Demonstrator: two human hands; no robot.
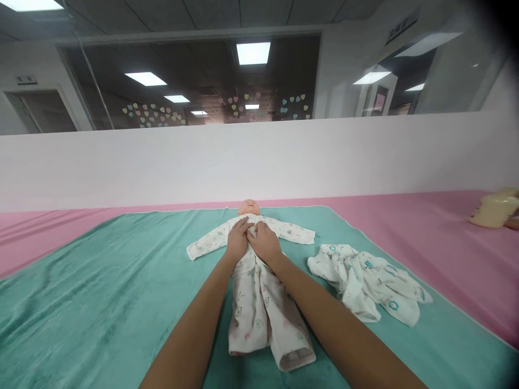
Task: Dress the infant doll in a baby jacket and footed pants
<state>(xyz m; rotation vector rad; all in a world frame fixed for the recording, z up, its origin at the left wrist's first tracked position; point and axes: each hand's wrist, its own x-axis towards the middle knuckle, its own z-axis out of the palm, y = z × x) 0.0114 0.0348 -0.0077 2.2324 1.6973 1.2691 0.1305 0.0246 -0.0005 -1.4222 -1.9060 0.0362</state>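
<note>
The left hand (238,239) and right hand (264,240) meet, fingers bent, on the chest of one doll (248,207); whether they pinch its printed white clothing (245,319) cannot be told. The doll's head lies just beyond them, the trouser legs between the forearms. One crumpled white clothing heap (368,278) lies to the right on one green blanket (101,302). A wall sign (402,25) is too small to read.

No text, brand or number is legible. The sign plate (26,80) above the left doorway (48,111) and the dark sign (403,25) at upper right are both too small and blurred to read.
</note>
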